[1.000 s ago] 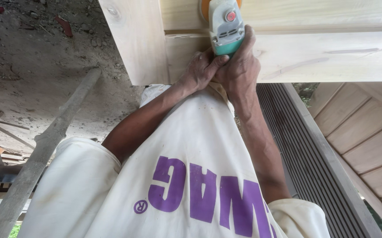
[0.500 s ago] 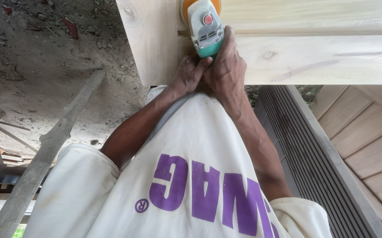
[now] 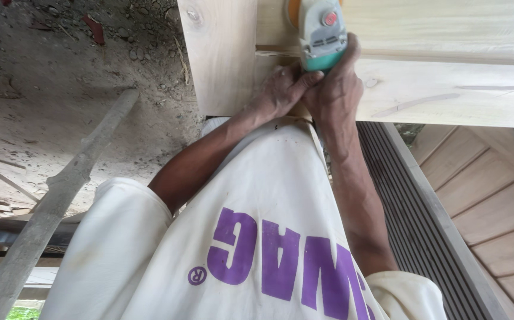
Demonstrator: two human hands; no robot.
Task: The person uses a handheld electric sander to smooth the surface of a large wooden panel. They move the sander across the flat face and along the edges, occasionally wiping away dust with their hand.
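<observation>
1. Our right hand (image 3: 335, 89) is wrapped around the rear of a grey and teal power sander (image 3: 323, 34), fingers closed on its body.
2. Our left hand (image 3: 282, 90) is closed too, pressed against the right hand just below the sander, its thumb lying toward the tool's base.
3. The sander sits at the top of the view against a pale wooden beam (image 3: 446, 53), an orange disc (image 3: 293, 10) showing at its left edge and a red button on its back.
4. A pale upright post (image 3: 221, 59) meets the beam just left of the tool.
5. Below the hands we wear a white shirt (image 3: 251, 237) with purple lettering.
6. A grey pole (image 3: 55, 201) slants over bare dirt on the left; wooden slats (image 3: 488, 207) lie to the right.
</observation>
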